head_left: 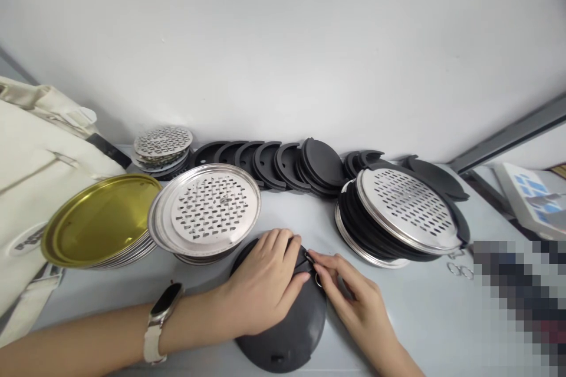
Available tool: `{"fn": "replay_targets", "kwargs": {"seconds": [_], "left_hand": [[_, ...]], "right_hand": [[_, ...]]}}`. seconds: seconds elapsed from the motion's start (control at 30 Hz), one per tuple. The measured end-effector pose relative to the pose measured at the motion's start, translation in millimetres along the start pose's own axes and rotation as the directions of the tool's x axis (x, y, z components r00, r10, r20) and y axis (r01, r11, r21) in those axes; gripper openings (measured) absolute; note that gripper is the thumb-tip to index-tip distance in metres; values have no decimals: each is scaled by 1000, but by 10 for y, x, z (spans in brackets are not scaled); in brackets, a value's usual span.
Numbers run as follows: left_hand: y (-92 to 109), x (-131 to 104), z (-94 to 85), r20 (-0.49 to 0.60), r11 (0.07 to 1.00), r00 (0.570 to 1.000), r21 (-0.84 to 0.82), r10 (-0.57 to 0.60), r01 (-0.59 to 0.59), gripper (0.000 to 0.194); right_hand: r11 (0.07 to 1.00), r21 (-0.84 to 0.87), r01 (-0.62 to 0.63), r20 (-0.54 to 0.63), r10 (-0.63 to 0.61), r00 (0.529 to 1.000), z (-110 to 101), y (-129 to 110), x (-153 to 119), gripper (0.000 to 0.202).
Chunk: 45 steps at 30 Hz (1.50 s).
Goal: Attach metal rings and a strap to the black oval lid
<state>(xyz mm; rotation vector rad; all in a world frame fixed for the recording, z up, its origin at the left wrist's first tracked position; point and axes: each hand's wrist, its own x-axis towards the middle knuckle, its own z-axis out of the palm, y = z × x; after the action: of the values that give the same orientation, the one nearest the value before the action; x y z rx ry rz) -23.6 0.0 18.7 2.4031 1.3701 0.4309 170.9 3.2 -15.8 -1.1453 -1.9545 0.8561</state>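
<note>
A dark grey round disc (287, 330) lies flat on the pale table (424, 330), near the front edge and about mid-scene. The left hand (265, 285) presses down on its far half, palm flat and fingers spread over the top rim, so it rests on the disc rather than closing around it. A pale band with a dark face sits on that wrist (161, 318). The right hand (354, 300) comes in from the right, its fingertips (319, 265) pinched at the disc's far right edge on a small metal ring (317, 278) and a thin clip there; the pinch is closed on that small piece, though its exact shape is too small to tell.

Just left of the disc and a little farther back, a stack of perforated silver plates (207, 209) leans tilted. Left of that, touching it, is a tilted stack of gold-lacquered lids (99, 221). A cream cloth bag (30, 171) fills the far left. To the right of the hands, a leaning pile of black discs topped by a perforated silver plate (409, 209) sits near. A few loose rings (460, 270) lie just right of that pile. Along the far wall runs a row of black notched discs (274, 162), standing on edge and overlapping, with a small stack of perforated plates (163, 144) at its left end.
</note>
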Motion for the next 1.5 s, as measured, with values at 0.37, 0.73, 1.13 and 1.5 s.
{"fn": "replay_targets", "kwargs": {"seconds": [0.37,0.73,1.13,1.5], "left_hand": [[44,4,-33,-27,997,997,20,75,-74,23],[32,16,-48,30,996,996,12,86,-86,32],[21,26,-20,0,994,995,25,104,-104,32],[8,-8,68,-15,974,987,169,159,-154,40]], "right_hand": [[998,1,-59,48,59,997,7,-9,-8,17],[993,-49,-108,26,110,994,10,-29,-3,20],[983,-183,11,95,6,995,18,-26,37,32],[975,-217,43,108,-20,994,19,3,33,34]]}}
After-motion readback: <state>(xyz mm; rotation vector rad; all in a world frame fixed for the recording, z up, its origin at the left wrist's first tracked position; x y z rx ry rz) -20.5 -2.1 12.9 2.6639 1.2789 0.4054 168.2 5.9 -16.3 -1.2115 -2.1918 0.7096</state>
